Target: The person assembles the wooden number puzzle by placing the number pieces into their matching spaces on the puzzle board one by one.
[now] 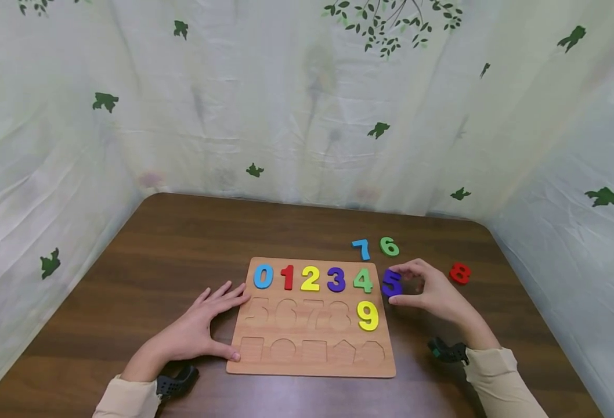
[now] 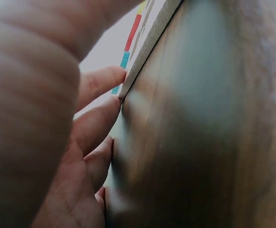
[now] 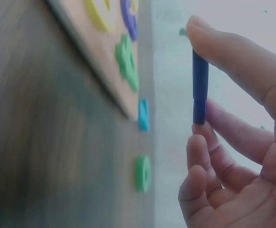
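My right hand [image 1: 432,290] pinches a purple number 5 [image 1: 392,283] between thumb and fingers, just off the right edge of a wooden number puzzle board [image 1: 307,366]. Seen edge-on in the right wrist view, the 5 [image 3: 200,80] is held clear of the table. At the board's left edge rests my left hand [image 1: 197,328], fingers spread and thumb at the lower left corner. Along the top row sit a blue 0 [image 1: 263,276], red 1 [image 1: 287,277], yellow 2 [image 1: 310,278], purple 3 [image 1: 336,280] and green 4 [image 1: 363,281]. A yellow 9 [image 1: 367,316] lies at the middle row's right end.
Behind the board, on the brown table [image 1: 129,302], lie a blue 7 [image 1: 361,249] and a green 6 [image 1: 389,247]. Right of my right hand is a red 8 [image 1: 460,273]. Outlined recesses show in the board's lower rows. A pale curtain [image 1: 286,116] surrounds the table's back and sides.
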Motion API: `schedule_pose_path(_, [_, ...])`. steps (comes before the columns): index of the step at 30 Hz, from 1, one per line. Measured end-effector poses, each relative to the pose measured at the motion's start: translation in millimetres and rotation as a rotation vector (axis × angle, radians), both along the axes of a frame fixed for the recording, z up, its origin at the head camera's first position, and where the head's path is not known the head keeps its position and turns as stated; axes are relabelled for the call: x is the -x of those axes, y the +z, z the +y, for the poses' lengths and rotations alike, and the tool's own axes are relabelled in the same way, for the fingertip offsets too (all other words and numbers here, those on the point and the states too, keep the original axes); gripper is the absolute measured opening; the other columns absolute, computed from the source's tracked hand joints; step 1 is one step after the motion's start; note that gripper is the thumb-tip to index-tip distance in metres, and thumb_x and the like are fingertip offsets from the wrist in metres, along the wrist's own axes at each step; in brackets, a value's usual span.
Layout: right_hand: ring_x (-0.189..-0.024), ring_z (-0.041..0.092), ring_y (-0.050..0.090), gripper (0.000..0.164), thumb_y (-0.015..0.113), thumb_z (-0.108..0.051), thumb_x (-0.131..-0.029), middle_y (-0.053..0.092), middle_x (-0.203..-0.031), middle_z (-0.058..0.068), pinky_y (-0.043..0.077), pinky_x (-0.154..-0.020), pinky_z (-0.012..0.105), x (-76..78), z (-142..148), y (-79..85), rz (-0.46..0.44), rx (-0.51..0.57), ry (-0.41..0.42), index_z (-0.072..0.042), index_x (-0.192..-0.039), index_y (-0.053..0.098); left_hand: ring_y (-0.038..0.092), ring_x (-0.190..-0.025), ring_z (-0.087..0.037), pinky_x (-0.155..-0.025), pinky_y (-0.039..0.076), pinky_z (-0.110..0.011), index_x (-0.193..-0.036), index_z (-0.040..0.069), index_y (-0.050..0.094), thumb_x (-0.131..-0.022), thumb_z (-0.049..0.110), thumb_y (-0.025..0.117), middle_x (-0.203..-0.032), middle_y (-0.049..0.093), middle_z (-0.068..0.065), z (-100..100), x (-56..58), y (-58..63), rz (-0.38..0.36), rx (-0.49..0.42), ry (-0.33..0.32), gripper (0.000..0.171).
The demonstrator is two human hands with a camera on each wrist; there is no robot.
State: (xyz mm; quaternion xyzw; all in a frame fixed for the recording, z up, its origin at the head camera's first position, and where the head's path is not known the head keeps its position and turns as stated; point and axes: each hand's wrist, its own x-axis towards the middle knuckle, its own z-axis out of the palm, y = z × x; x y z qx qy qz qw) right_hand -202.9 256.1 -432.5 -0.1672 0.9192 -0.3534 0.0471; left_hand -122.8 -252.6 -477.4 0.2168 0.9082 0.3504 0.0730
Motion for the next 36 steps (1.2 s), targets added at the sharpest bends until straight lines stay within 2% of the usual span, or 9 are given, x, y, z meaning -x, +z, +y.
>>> schedule_pose_path(7, [-0.105, 0.021, 0.058, 0.057, 0.096, -0.029, -0.081, 0.065, -0.119, 0.004, 0.051, -0.074, 0.026, 1.5, -27.7, 7.0, 0.033, -0.004, 0.043, -0.018, -0.133, 0.074, 0.020, -0.165, -0.048, -0.128, 0.004, -0.077, -0.161, 0.023, 0.052, -0.069, 0.065, 0.094, -0.175, 0.038, -0.005, -0.2, -0.4, 0.1, -0.006, 0.006, 0.007, 0.109])
schedule_pose_path(16, [-0.110, 0.034, 0.060, 0.059, 0.096, -0.031, -0.082, 0.068, -0.121, 0.003, 0.052, -0.072, 0.027, 3.5, -60.8, 17.1, 0.015, 0.014, 0.118, -0.018, -0.135, 0.073, 0.019, -0.165, -0.047, -0.128, 0.004, -0.077, -0.162, 0.023, 0.051, -0.070, 0.065, 0.094, -0.175, 0.037, -0.005, 0.5, 0.4, -0.2, -0.008, -0.002, 0.001, 0.110])
schedule_pose_path(21, [-0.114, 0.033, 0.062, 0.061, 0.096, -0.033, -0.081, 0.066, -0.122, 0.005, 0.051, -0.071, 0.029, 5.7, -80.1, 18.8, 0.003, 0.027, 0.152, -0.019, -0.135, 0.073, 0.020, -0.165, -0.048, -0.127, 0.004, -0.078, -0.162, 0.023, 0.051, -0.070, 0.064, 0.094, -0.175, 0.037, -0.006, 0.2, 0.1, -0.1, -0.004, -0.003, -0.001, 0.109])
schedule_pose_path(28, [-0.116, 0.031, 0.062, 0.060, 0.097, -0.033, -0.080, 0.065, -0.126, 0.003, 0.057, -0.086, 0.048, 4.7, -111.7, 20.9, -0.008, 0.062, 0.213, -0.018, -0.134, 0.074, 0.020, -0.164, -0.050, -0.126, 0.004, -0.079, -0.161, 0.023, 0.052, -0.070, 0.063, 0.094, -0.175, 0.037, -0.008, -0.9, -0.9, 1.8, -0.007, -0.019, -0.003, 0.108])
schedule_pose_path(32, [-0.117, 0.029, 0.061, 0.060, 0.096, -0.032, -0.082, 0.064, -0.127, 0.003, 0.059, -0.095, 0.052, 3.6, -131.9, 17.9, -0.052, 0.086, 0.266, -0.016, -0.135, 0.074, 0.020, -0.164, -0.050, -0.126, 0.005, -0.080, -0.161, 0.024, 0.052, -0.071, 0.063, 0.094, -0.175, 0.037, -0.009, -1.3, -1.3, 0.6, -0.010, -0.017, -0.002, 0.107])
schedule_pose_path(36, [-0.116, 0.027, 0.061, 0.059, 0.096, -0.034, -0.082, 0.062, -0.124, 0.003, 0.059, -0.097, 0.052, 2.8, -150.0, 14.8, -0.074, 0.089, 0.302, -0.017, -0.134, 0.074, 0.020, -0.164, -0.050, -0.126, 0.005, -0.080, -0.160, 0.024, 0.053, -0.070, 0.063, 0.094, -0.175, 0.038, -0.010, -0.6, -0.8, 0.9, -0.008, -0.014, 0.001, 0.107])
